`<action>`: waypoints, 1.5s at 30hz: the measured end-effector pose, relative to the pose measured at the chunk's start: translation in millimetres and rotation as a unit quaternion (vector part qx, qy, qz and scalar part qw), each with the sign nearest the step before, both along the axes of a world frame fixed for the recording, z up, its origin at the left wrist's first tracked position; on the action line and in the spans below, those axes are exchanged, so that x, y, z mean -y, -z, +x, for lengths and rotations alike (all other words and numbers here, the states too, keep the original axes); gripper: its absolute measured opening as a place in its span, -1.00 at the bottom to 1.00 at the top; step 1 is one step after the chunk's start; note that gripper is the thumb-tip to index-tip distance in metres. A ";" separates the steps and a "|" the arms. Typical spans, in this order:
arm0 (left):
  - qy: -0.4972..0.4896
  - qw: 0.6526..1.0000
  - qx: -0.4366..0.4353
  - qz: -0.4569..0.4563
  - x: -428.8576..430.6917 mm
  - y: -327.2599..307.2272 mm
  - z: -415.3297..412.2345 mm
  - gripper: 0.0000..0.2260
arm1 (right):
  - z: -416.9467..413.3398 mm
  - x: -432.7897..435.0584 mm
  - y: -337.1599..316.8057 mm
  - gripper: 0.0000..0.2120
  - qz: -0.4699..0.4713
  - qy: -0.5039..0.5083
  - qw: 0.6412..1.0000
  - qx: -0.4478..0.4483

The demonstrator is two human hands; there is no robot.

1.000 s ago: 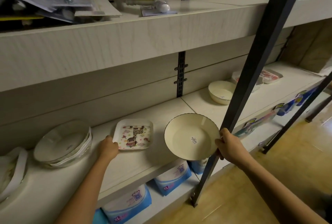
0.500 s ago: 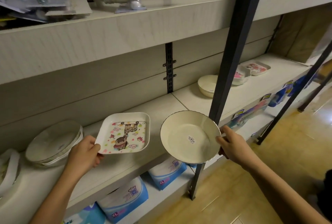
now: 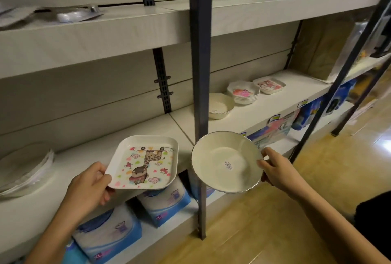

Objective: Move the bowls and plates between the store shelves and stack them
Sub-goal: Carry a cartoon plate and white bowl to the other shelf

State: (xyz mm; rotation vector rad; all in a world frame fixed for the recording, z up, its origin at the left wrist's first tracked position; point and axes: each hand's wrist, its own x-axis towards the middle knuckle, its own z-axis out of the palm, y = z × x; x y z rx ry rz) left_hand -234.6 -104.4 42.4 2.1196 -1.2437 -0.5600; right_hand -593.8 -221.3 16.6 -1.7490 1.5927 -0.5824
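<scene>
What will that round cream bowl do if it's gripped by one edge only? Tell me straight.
The round cream bowl looks glazed, so probably slippery and breakable if dropped. The right hand pinches only its rim, so it may tilt downward. It keeps its shape: likely stiff.

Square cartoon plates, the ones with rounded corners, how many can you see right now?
2. The giraffe plate is held in the left hand, off the shelf. The pink-print plate sits far right on the middle shelf. More may lie under it.
</scene>
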 end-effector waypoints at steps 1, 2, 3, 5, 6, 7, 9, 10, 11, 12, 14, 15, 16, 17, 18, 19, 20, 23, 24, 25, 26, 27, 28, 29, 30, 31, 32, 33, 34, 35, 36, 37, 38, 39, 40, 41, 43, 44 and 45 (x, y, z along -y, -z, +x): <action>-0.002 1.000 0.003 0.001 0.7 -1.0 -14.7 -0.88 | -13.3 3.2 -0.4 -0.87 0.000 -0.002 1.000 -0.001; -0.004 1.000 0.005 0.001 1.4 -1.9 -29.3 -0.88 | -26.1 6.3 -1.5 -0.87 0.000 -0.005 1.000 -0.001; -0.006 1.000 0.005 0.002 2.7 -1.6 -43.2 -0.88 | -39.0 10.0 -2.3 -0.88 0.000 -0.007 1.000 0.000; -0.015 1.000 0.003 0.003 6.7 -0.1 -71.3 -0.88 | -65.1 17.5 -3.5 -0.88 0.002 -0.008 1.000 0.005; -0.019 1.000 0.002 0.005 8.8 0.5 -85.3 -0.88 | -78.0 21.4 -3.8 -0.88 0.003 -0.008 1.000 0.007; -0.021 1.000 0.002 0.007 11.4 1.5 -99.7 -0.88 | -90.6 25.2 -3.6 -0.88 0.004 -0.007 1.000 0.008; -0.025 1.000 -0.006 0.003 18.9 3.4 -126.8 -0.89 | -113.6 33.6 -3.8 -0.87 0.004 -0.008 1.000 0.010; -0.028 1.000 -0.010 0.002 23.1 3.9 -140.0 -0.90 | -123.9 37.6 -4.4 -0.88 0.006 -0.007 1.000 0.011; -0.031 0.999 -0.011 0.001 27.6 4.5 -152.2 -0.90 | -133.3 42.0 -5.0 -0.88 0.006 -0.007 1.000 0.011; -0.035 0.999 -0.010 -0.002 32.5 5.3 -163.2 -0.91 | -141.9 46.5 -5.8 -0.88 0.005 -0.007 1.000 0.011; -0.041 0.999 -0.008 -0.007 42.1 7.1 -182.0 -0.90 | -156.8 55.6 -6.4 -0.87 0.002 -0.007 1.000 0.011; -0.043 0.999 -0.005 -0.009 47.3 7.3 -189.6 -0.90 | -162.9 60.1 -7.3 -0.87 0.001 -0.007 1.000 0.012; -0.043 0.999 -0.001 -0.010 52.8 7.8 -196.1 -0.90 | -168.5 64.9 -7.9 -0.87 0.001 -0.005 1.000 0.012; -0.045 0.999 0.001 -0.012 58.4 8.3 -202.1 -0.90 | -173.6 70.6 -7.1 -0.87 0.000 -0.003 1.000 0.012; -0.048 0.999 0.002 -0.013 63.5 8.1 -208.1 -0.89 | -177.8 76.0 -7.0 -0.87 -0.001 -0.002 1.000 0.010; -0.048 0.999 0.004 -0.014 68.2 8.4 -213.8 -0.89 | -181.3 80.8 -7.2 -0.88 -0.003 -0.002 1.000 0.009; -0.048 0.999 0.002 -0.014 72.7 9.2 -218.5 -0.87 | -184.9 85.3 -8.0 -0.88 -0.006 -0.006 1.000 0.008; -0.047 0.999 -0.008 -0.014 87.5 10.3 -228.6 -0.85 | -191.3 102.2 -7.3 -0.89 -0.012 -0.013 1.000 0.015; -0.044 0.999 -0.010 -0.015 87.5 10.0 -231.9 -0.86 | -191.5 103.3 -7.0 -0.90 -0.012 -0.011 1.000 0.019; -0.046 0.999 -0.008 -0.018 107.1 14.1 -237.5 -0.87 | -196.3 124.4 -5.8 -0.91 -0.016 -0.012 1.000 0.021; -0.052 0.998 -0.009 -0.020 124.2 17.5 -242.0 -0.87 | -200.6 142.4 -5.2 -0.92 -0.017 -0.016 1.000 0.020; -0.055 0.998 -0.009 -0.016 124.9 15.3 -244.8 -0.88 | -200.9 145.2 -4.6 -0.92 -0.017 -0.021 1.000 0.016; -0.057 0.998 -0.010 -0.017 126.5 13.6 -248.0 -0.88 | -199.8 149.2 -4.7 -0.92 -0.012 -0.019 1.000 0.016; -0.057 0.998 -0.012 -0.020 128.8 14.4 -250.3 -0.88 | -199.6 154.0 -2.8 -0.91 -0.013 -0.018 1.000 0.021; -0.058 0.998 -0.013 -0.027 135.8 16.8 -251.7 -0.88 | -200.0 162.8 -1.5 -0.90 -0.015 -0.021 0.999 0.024; -0.063 0.997 -0.012 -0.031 145.1 18.8 -253.1 -0.87 | -200.2 175.0 -0.2 -0.90 -0.015 -0.026 0.999 0.027; -0.067 0.997 -0.011 -0.032 154.3 19.2 -254.9 -0.87 | -198.9 187.2 0.7 -0.90 -0.011 -0.028 0.999 0.029; -0.074 0.997 -0.012 -0.032 164.4 18.5 -256.0 -0.88 | -197.1 200.0 0.6 -0.90 -0.009 -0.028 0.999 0.028; -0.084 0.996 -0.015 -0.033 173.4 17.1 -256.4 -0.89 | -195.2 212.9 -0.5 -0.90 -0.007 -0.030 0.999 0.026; -0.093 0.995 -0.017 -0.033 181.2 15.6 -256.5 -0.90 | -193.5 225.6 -1.9 -0.90 -0.005 -0.037 0.999 0.027; -0.100 0.994 -0.018 -0.032 187.4 14.6 -257.1 -0.91 | -192.1 237.4 -3.4 -0.90 -0.003 -0.043 0.999 0.028; -0.107 0.994 -0.018 -0.032 192.7 14.3 -257.3 -0.91 | -190.1 249.1 -4.7 -0.90 0.000 -0.049 0.998 0.029; -0.115 0.993 -0.017 -0.032 198.0 14.0 -257.3 -0.92 | -187.6 261.2 -5.6 -0.90 0.002 -0.052 0.998 0.033; -0.124 0.992 -0.016 -0.033 202.4 13.9 -256.7 -0.92 | -184.5 272.9 -6.1 -0.90 0.003 -0.056 0.998 0.037; -0.134 0.990 -0.018 -0.030 205.0 13.6 -256.3 -0.92 | -181.1 283.6 -5.5 -0.90 0.002 -0.060 0.997 0.040; -0.144 0.989 -0.019 -0.028 206.6 13.7 -255.8 -0.93 | -176.8 293.5 -4.5 -0.89 -0.001 -0.066 0.997 0.039; -0.162 0.986 -0.018 -0.019 209.3 13.3 -255.2 -0.93 | -166.9 311.1 -2.0 -0.89 -0.008 -0.080 0.996 0.033; -0.173 0.985 -0.019 -0.014 210.4 13.0 -254.7 -0.93 | -161.5 319.2 -0.3 -0.89 -0.007 -0.089 0.996 0.032; -0.184 0.983 -0.022 -0.010 213.3 12.3 -254.7 -0.93 | -155.7 327.6 1.6 -0.89 -0.003 -0.096 0.995 0.034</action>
